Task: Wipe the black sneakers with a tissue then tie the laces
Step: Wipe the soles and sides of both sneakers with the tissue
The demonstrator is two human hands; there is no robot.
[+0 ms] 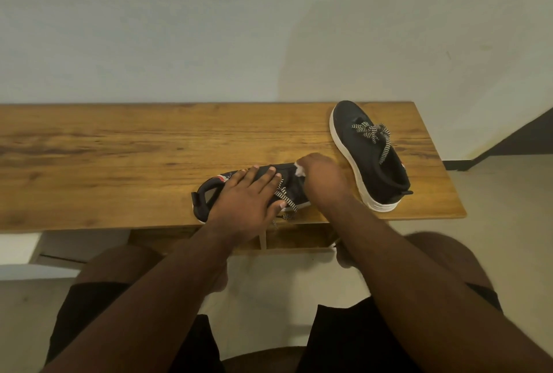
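**Near sneaker pinned flat, tissue on its toe end**

2 black sneakers on the wooden table [119, 145], both with white soles and black-and-white checked laces.

Near sneaker [287, 185]: lies on its side at the front edge of the table, heel to the left, toe to the right. Its laces [285, 197] are loose, one end hanging over the table edge.

Left hand [248, 196]: palm down on the near sneaker's upper, fingers straight and spread wide, thumb beside the laces. It presses the shoe, no curl round it.

Right hand [321, 176]: over the toe end of the same sneaker, fingers curled down onto a white tissue [300, 170]. Only a small crumpled bit of tissue shows at the knuckles (the rest is hidden under the hand). Tissue touches the black upper.

Far sneaker [371, 154]: upright on its sole near the table's right end, toe toward the wall, heel toward the person. Its laces [372, 133] look knotted in a bow, ends trailing toward the collar. Well apart from both hands.

Person is seated, black shorts [353, 339] and both knees visible below the table edge.
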